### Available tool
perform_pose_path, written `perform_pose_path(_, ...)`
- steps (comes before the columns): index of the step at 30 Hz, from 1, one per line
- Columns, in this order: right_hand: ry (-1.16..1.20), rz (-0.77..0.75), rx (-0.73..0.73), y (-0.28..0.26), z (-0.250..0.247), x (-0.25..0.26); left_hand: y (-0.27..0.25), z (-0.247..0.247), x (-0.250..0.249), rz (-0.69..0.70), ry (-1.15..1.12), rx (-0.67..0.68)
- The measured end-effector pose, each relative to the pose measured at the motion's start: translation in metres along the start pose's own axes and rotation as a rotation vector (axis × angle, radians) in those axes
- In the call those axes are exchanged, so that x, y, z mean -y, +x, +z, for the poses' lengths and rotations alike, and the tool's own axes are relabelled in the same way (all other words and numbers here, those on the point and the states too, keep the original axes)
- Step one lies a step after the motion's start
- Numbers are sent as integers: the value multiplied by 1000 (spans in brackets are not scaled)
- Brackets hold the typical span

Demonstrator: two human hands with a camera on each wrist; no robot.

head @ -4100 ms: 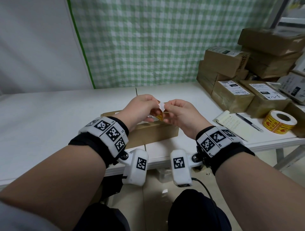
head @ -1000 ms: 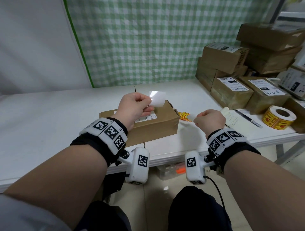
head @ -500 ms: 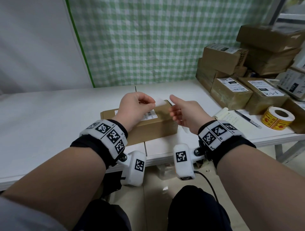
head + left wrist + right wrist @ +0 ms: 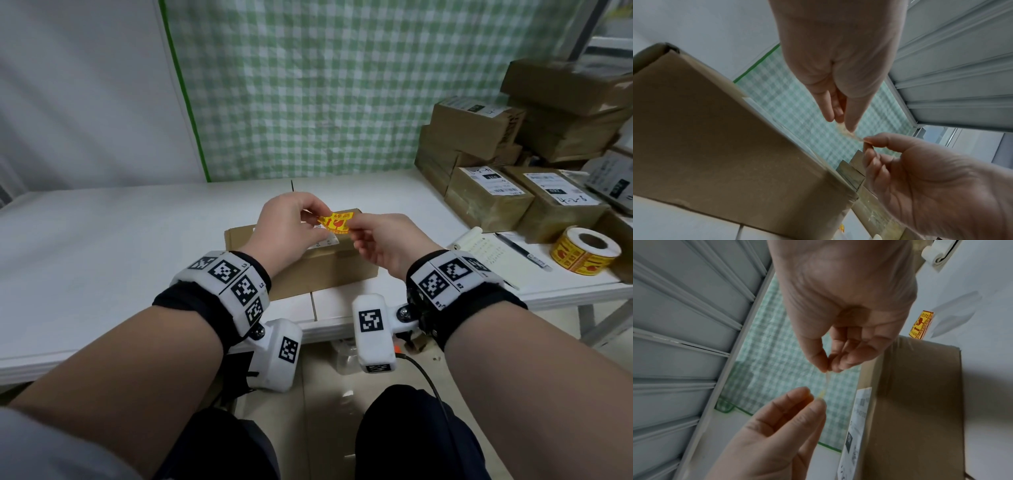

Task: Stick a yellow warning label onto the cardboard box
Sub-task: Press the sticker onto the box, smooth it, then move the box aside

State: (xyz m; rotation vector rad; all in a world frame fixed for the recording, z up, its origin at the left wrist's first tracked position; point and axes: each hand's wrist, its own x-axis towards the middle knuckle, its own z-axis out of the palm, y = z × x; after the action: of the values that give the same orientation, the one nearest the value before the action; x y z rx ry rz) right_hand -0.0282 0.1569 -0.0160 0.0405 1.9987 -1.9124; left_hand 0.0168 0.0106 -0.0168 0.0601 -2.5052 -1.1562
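Observation:
A yellow warning label (image 4: 336,222) with red print hangs in the air just above the brown cardboard box (image 4: 308,274) on the white table (image 4: 120,240). My left hand (image 4: 313,219) pinches the label's left end and my right hand (image 4: 356,233) pinches its right end. The left wrist view shows the label (image 4: 849,134) stretched between the left fingers (image 4: 851,123) and the right fingers (image 4: 869,142), beside the box (image 4: 715,146). Seen from the right wrist, the label (image 4: 825,386) is edge-on, next to the box's white shipping label (image 4: 857,418).
A roll of yellow labels (image 4: 585,251) sits at the table's right edge, next to a notebook (image 4: 493,255) and a pen (image 4: 524,251). Labelled cardboard parcels (image 4: 489,198) are stacked at the back right. Another loose yellow label (image 4: 920,326) lies beside the box.
A second ago my left hand held a white backing sheet and my right hand was off to the right. The hands came together and now pinch a yellow label over the box.

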Motion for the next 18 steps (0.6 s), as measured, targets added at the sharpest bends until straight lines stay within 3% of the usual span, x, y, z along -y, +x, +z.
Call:
perform_pose_path(3, -20, -26, -77, 4, -2, -3, -2, -5, 6, -30, 37, 62)
perform_pose_path(6, -79, -70, -130, 11, -7, -9, -1, -13, 17, -82, 248, 64)
perform_pose_path(10, -163, -88, -159, 15, -11, -18, -5, -21, 33, -419, 457, 98)
perform_pose_path(12, -183, -77, -137, 16, -11, -21, -8, -22, 39, -507, 445, 155)
perform_pose_path(18, -221, -57, -67, 12, -8, -17, -7, -26, 43, -489, 397, 155)
